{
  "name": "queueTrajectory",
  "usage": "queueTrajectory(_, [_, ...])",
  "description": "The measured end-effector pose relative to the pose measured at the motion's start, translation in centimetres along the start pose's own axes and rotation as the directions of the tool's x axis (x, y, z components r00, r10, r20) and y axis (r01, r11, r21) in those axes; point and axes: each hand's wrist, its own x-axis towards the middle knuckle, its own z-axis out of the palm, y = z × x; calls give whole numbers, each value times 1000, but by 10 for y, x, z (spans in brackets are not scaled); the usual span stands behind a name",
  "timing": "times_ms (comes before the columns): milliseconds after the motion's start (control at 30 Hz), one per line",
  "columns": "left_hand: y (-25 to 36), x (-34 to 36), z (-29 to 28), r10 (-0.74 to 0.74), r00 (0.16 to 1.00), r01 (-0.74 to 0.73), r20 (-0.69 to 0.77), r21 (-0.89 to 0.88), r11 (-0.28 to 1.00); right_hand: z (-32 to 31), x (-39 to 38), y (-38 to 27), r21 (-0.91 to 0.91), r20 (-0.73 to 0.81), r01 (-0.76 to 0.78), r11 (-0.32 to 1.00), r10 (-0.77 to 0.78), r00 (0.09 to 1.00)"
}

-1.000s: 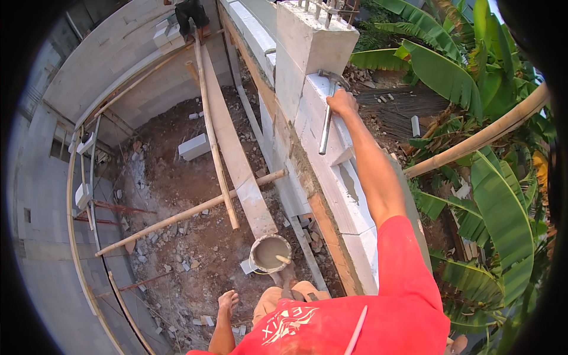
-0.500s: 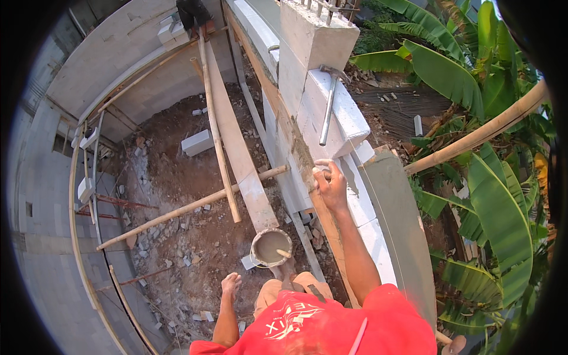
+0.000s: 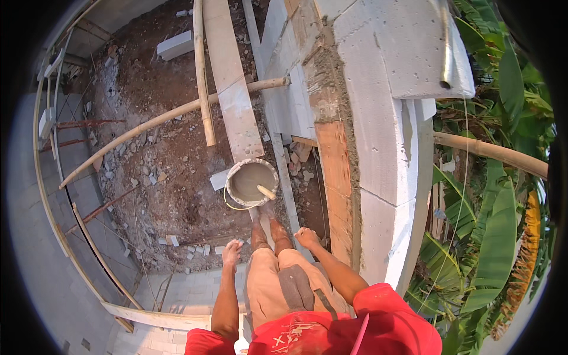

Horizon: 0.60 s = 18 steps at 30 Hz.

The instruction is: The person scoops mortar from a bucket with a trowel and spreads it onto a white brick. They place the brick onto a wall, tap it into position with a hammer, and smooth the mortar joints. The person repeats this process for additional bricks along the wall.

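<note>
My left hand (image 3: 232, 252) hangs beside my left thigh, holding nothing, its fingers loosely apart. Near my right knee, my right hand (image 3: 306, 238) is in the air with its fingers curled closed, nothing visible in them. Ahead of my feet stands a round bucket (image 3: 230, 197) of grey wet mortar on the plank. A pale wooden handle (image 3: 266, 192) sticks up out of the mortar; whatever it belongs to is sunk in it. On my right runs a wall of white blocks (image 3: 378, 160), with grey mortar (image 3: 355, 219) smeared along its inner edge.
A narrow plank (image 3: 236, 112) on bamboo poles (image 3: 171, 112) stretches ahead over rubble-strewn ground. A metal hammer handle (image 3: 446, 65) lies on an upper block at the right. A string (image 3: 466, 148) hangs outside the wall, near another bamboo pole (image 3: 491, 152) and banana leaves (image 3: 491, 254).
My right hand has come off the wall top and down beside my right leg. The view has tilted downward, so the bucket and my legs show more fully.
</note>
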Motion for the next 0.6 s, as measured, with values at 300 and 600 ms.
queueTrajectory(300, [-40,233,88,-127,992,129,22,-253,959,19,211,-77,-28,-458,200,979,-190,869])
queueTrajectory(600, [-62,330,159,-13,991,90,131,-601,794,88,309,-159,-709,36,375,598,-501,865])
